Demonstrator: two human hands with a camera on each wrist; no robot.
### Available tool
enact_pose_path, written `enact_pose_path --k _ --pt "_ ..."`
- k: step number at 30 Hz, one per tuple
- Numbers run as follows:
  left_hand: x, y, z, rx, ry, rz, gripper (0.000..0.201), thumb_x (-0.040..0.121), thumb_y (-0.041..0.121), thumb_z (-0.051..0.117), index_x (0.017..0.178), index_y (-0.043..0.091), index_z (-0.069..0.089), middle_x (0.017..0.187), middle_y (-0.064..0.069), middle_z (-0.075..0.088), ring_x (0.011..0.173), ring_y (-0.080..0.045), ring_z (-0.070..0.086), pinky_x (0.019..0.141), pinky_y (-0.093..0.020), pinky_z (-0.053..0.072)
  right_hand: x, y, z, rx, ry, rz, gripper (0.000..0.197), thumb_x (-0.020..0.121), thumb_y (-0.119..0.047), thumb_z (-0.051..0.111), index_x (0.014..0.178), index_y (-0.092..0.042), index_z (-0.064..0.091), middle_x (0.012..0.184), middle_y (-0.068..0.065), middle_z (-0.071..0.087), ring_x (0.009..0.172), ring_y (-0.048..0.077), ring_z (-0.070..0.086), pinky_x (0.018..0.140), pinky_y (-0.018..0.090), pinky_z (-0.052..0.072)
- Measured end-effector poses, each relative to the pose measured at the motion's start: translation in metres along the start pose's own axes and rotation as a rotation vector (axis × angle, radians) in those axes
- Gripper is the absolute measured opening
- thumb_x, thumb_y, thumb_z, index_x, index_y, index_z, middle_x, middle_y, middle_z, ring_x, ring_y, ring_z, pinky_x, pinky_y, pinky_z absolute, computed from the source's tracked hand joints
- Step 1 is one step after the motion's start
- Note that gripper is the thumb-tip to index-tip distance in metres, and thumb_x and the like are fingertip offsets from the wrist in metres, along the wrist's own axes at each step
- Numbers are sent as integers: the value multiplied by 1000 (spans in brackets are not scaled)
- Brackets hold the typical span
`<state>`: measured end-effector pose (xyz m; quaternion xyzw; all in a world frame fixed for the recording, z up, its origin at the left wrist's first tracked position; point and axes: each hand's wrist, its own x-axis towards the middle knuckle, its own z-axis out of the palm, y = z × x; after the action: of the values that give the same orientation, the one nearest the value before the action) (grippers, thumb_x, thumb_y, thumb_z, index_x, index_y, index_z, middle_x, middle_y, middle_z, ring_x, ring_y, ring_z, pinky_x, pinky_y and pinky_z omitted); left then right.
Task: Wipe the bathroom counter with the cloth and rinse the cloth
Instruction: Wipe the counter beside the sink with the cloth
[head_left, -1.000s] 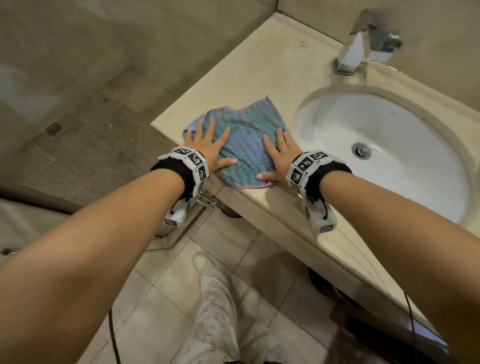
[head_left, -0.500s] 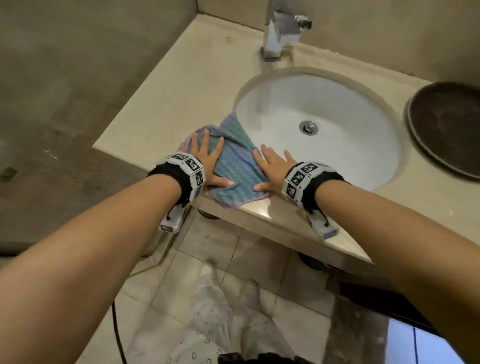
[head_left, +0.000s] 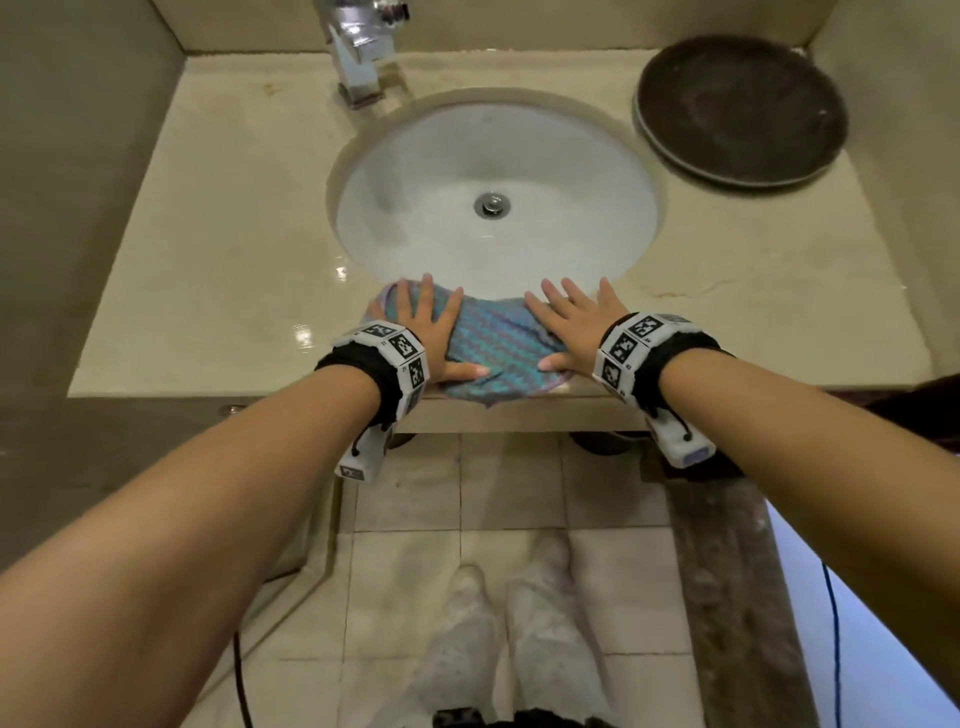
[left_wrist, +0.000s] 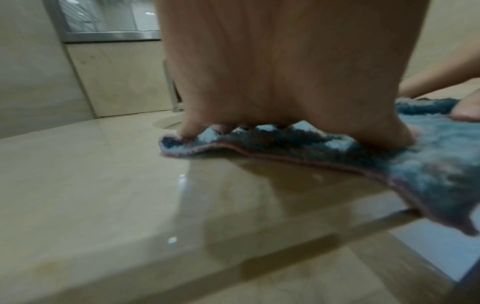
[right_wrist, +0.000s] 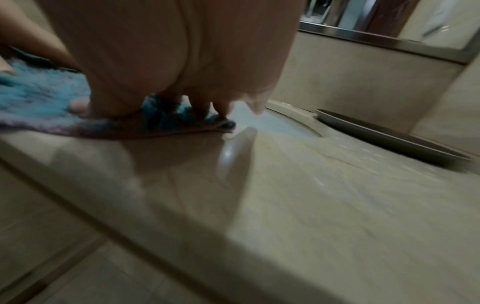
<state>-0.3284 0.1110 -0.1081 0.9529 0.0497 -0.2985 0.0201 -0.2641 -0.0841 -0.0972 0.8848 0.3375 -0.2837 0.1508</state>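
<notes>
Both hands flat and spread, I've got my left hand (head_left: 434, 332) and right hand (head_left: 569, 325) pressing the cloth (head_left: 491, 351) onto the worktop (head_left: 208, 270) strip just front of the basin (head_left: 498, 197), its long axis running along that front edge, neither hand nearer.

A right hand (right_wrist: 187, 61) presses flat on a blue cloth (right_wrist: 41, 92) at the near edge of a beige counter (right_wrist: 324, 205); a dark plate (right_wrist: 389, 139) rests far right
</notes>
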Motion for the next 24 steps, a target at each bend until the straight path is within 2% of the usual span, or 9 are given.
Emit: enact_pose_path --k 5,9,14,20,24 --pt "7 57 -4 44 -12 80 106 73 81 35 147 28 -20 157 -8 -22 145 -37 -14 112 -65 2 -34 42 28 31 2 120 80 94 -57 29 148 -24 -18 158 1 -18 148 24 -10 116 56 -1" --pt "16 110 -7 16 5 139 108 72 80 38 146 29 -21 157 -7 -23 145 -36 -13 109 -69 4 -58 85 51 37 -23 223 79 93 -61 25 148 -25 -19 158 0 -20 146 27 -16 113 60 -6" --pt "32 170 -22 56 -18 202 106 74 80 38 145 31 -24 153 -6 -31 144 -35 -18 109 -70 4 -82 137 73 100 -63 319 81 91 -65 23 148 -25 -19 158 0 -21 146 29 -18 114 60 -6" --pt "57 229 -36 97 -3 264 104 73 81 35 145 34 -22 154 -4 -30 143 -36 -21 109 -70 -1 -99 194 88 162 -90 404 84 91 -65 25 149 -21 -18 158 7 -18 146 30 -17 116 57 -7" --pt "69 263 -48 119 -16 306 100 74 80 35 145 35 -20 155 -2 -28 144 -33 -19 112 -65 -5 -101 228 92 186 -114 478 89 90 -66 25 149 -15 -17 158 13 -15 146 30 -17 116 54 -8"
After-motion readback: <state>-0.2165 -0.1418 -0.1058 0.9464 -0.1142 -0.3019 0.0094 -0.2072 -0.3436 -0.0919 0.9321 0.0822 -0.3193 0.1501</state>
